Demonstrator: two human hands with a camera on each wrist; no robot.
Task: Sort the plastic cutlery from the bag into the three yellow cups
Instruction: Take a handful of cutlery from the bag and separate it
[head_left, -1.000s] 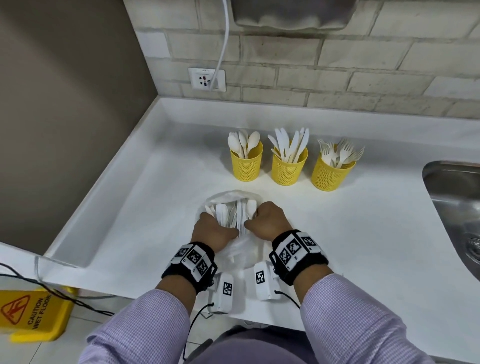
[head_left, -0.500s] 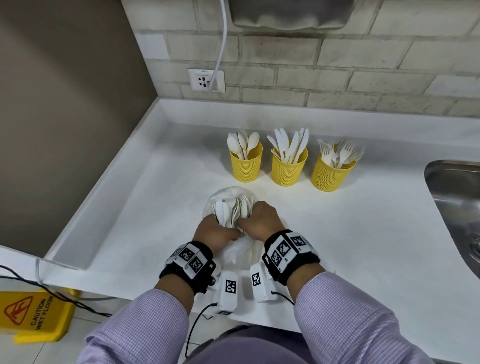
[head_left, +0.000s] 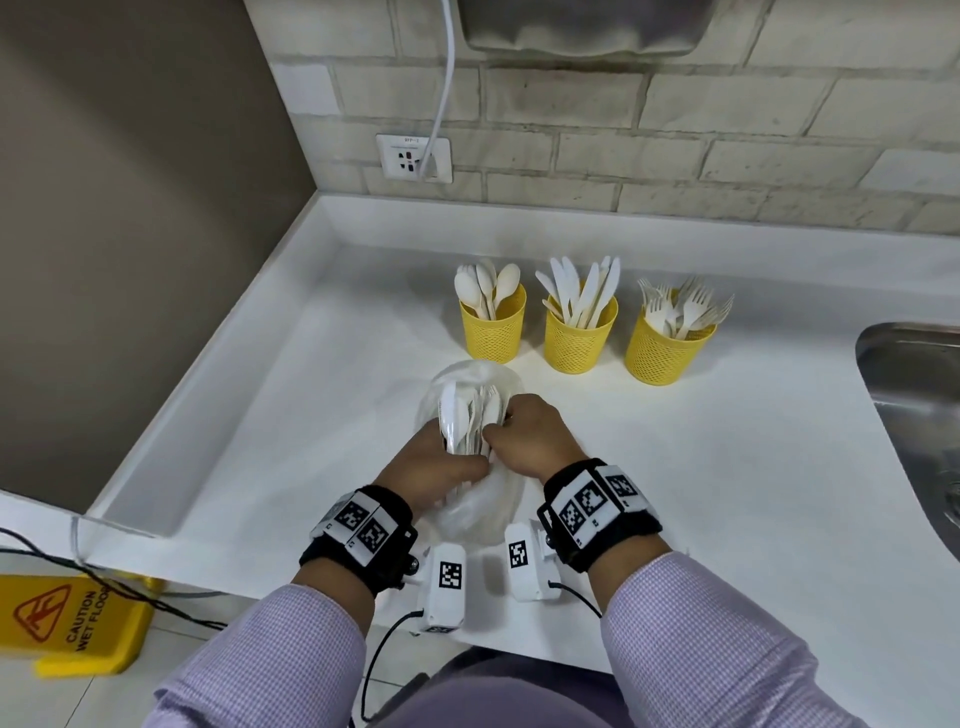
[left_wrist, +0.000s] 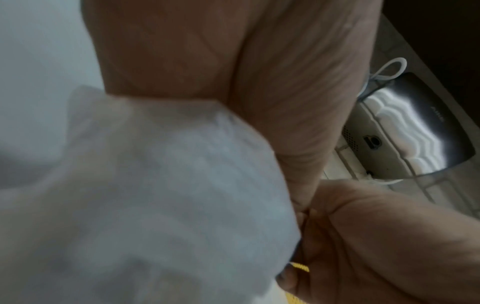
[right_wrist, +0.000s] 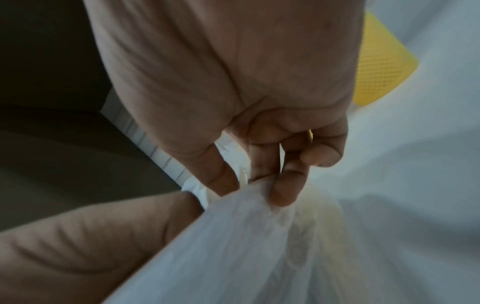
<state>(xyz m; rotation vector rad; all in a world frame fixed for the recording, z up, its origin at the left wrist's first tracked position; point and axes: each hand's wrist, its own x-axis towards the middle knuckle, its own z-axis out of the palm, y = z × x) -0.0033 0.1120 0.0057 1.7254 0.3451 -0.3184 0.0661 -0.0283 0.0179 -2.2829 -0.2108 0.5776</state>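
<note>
A clear plastic bag (head_left: 475, 382) of white cutlery sits on the white counter (head_left: 727, 467), in front of three yellow mesh cups. The left cup (head_left: 492, 332) holds spoons, the middle cup (head_left: 581, 340) knives and the right cup (head_left: 667, 353) forks. My left hand (head_left: 447, 462) grips the bag and the bundle inside it from the left. My right hand (head_left: 501, 428) pinches the bag's plastic from the right, and its curled fingers (right_wrist: 283, 191) bunch the film (right_wrist: 259, 246). The bag (left_wrist: 155, 195) fills the left wrist view below my palm.
A steel sink (head_left: 914, 395) is sunk into the counter at the right. A wall socket (head_left: 414, 158) with a white cable and a hand dryer (head_left: 582, 26) are on the brick wall behind. A yellow wet-floor sign (head_left: 67, 623) stands on the floor at the lower left.
My hands have come closer together on the bag, from its two sides to its middle. The cutlery inside is gathered into a tighter bundle.
</note>
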